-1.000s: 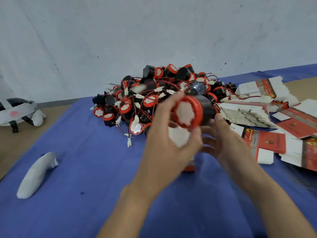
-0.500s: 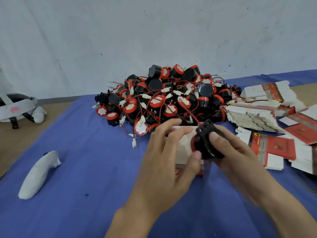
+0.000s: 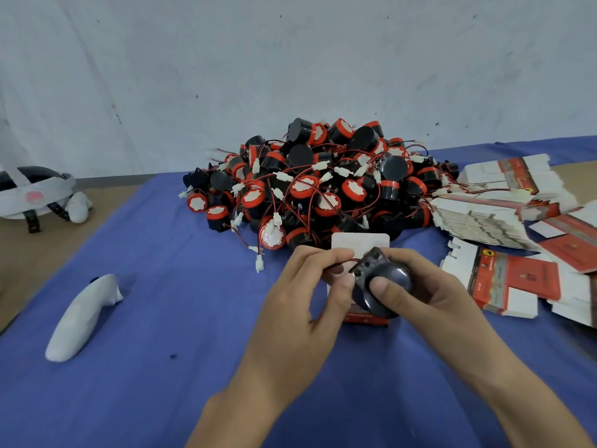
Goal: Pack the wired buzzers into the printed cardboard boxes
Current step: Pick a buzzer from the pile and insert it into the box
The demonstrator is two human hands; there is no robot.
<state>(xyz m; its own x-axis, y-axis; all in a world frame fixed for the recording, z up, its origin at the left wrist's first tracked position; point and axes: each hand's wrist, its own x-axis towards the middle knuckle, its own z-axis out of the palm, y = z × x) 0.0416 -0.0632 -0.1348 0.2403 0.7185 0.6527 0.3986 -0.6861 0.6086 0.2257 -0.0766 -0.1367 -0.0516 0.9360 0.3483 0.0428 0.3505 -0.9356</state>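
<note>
A black round buzzer (image 3: 392,275) sits in the mouth of a small printed cardboard box (image 3: 366,316) standing on the blue cloth. My right hand (image 3: 420,286) grips the buzzer, thumb pressed on its black face. My left hand (image 3: 310,286) holds the box's left side and pinches the buzzer's red wire at the box mouth. The box's white top flap (image 3: 360,242) stands open behind the buzzer. A big heap of black and red wired buzzers (image 3: 323,185) lies just behind the box.
Stacks of flat printed boxes (image 3: 504,205) and loose flattened ones (image 3: 517,282) lie at the right. A white controller-like object (image 3: 80,318) lies on the blue cloth (image 3: 181,318) at the left. A white headset (image 3: 35,192) rests on the brown surface far left. A pale wall rises behind.
The buzzer came down from chest height, turned black face up, and went into the box mouth. Both hands lowered with it; my left hand moved from the buzzer to the box and wire.
</note>
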